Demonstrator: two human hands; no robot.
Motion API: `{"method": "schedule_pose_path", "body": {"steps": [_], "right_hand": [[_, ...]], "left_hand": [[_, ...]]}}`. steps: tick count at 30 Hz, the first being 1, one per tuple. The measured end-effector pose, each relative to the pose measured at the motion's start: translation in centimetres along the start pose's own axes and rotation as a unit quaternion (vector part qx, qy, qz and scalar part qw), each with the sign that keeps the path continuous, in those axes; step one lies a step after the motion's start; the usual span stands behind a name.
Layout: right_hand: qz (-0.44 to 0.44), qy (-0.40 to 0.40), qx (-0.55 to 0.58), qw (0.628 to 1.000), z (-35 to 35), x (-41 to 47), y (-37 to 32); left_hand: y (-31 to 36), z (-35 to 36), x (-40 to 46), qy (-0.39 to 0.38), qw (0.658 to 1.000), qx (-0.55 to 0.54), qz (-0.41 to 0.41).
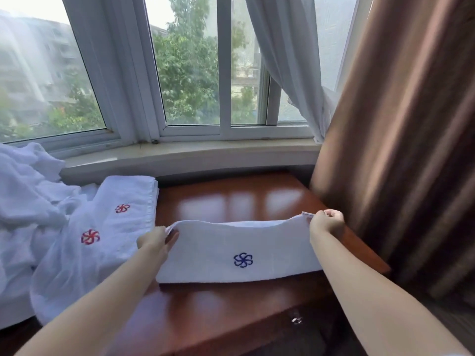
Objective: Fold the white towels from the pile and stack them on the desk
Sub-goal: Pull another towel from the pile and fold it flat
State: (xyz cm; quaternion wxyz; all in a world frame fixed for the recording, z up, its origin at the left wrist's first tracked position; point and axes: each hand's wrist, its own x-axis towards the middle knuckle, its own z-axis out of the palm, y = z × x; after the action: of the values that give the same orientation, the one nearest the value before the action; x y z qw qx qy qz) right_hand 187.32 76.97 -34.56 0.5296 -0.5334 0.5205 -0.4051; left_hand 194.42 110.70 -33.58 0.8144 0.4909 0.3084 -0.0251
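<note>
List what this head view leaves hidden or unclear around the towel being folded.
- Far side of the blue-logo towel: hidden behind its raised edge, held by the left hand and right hand.
- Its layer count: unclear.
- Towel pile: cut off by the left edge.
- Small tag: too small to read.

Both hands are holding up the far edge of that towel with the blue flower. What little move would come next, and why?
Probably bring the raised edge toward the body and lay it on the near edge. The left hand and right hand pinch the far corners of the towel, lifted off the desk, while its near edge lies flat, so it looks mid-fold.
</note>
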Motion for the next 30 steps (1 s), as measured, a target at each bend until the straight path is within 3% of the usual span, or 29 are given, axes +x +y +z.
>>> {"method": "schedule_pose_path", "body": {"steps": [4, 6, 8, 9, 11, 12, 13, 17, 21, 30], "right_hand": [[-0.018, -0.073, -0.044, 0.996, 3.6, 2.8, 0.8], [-0.018, -0.177, -0.102, 0.979, 4.9, 2.9, 2.7], [-0.058, -0.267, -0.25, 0.929, 5.4, 2.1, 6.2], [-0.099, -0.3, -0.352, 0.881, 5.3, 1.5, 8.3], [-0.194, -0.3, -0.504, 0.786, 5.0, 0.2, 11.5], [-0.225, -0.281, -0.533, 0.766, 5.0, -0.1, 12.3], [-0.242, -0.265, -0.543, 0.759, 5.0, -0.3, 12.8], [-0.247, -0.261, -0.578, 0.733, 5.5, 0.2, 12.7], [-0.25, -0.252, -0.579, 0.734, 5.9, 0.5, 13.0], [-0.267, -0.297, -0.597, 0.695, 4.9, 2.6, 11.9]], "left_hand": [[-0.4, 3.5, 3.7, -0.07, 0.991, 0.11, 0.017], [-2.2, 3.9, 5.7, -0.111, 0.952, 0.274, 0.085], [-4.9, 3.2, 7.3, -0.142, 0.84, 0.482, 0.205], [-6.5, 2.5, 8.0, -0.155, 0.772, 0.566, 0.245], [-9.4, 1.2, 9.2, -0.154, 0.634, 0.706, 0.276], [-10.4, 0.7, 9.4, -0.141, 0.575, 0.753, 0.287], [-11.1, 0.3, 9.6, -0.13, 0.54, 0.777, 0.297], [-11.8, 0.3, 10.0, -0.11, 0.529, 0.785, 0.304], [-12.0, 0.5, 10.3, -0.083, 0.525, 0.789, 0.307], [-11.6, 0.3, 10.1, -0.089, 0.517, 0.798, 0.297]]}}
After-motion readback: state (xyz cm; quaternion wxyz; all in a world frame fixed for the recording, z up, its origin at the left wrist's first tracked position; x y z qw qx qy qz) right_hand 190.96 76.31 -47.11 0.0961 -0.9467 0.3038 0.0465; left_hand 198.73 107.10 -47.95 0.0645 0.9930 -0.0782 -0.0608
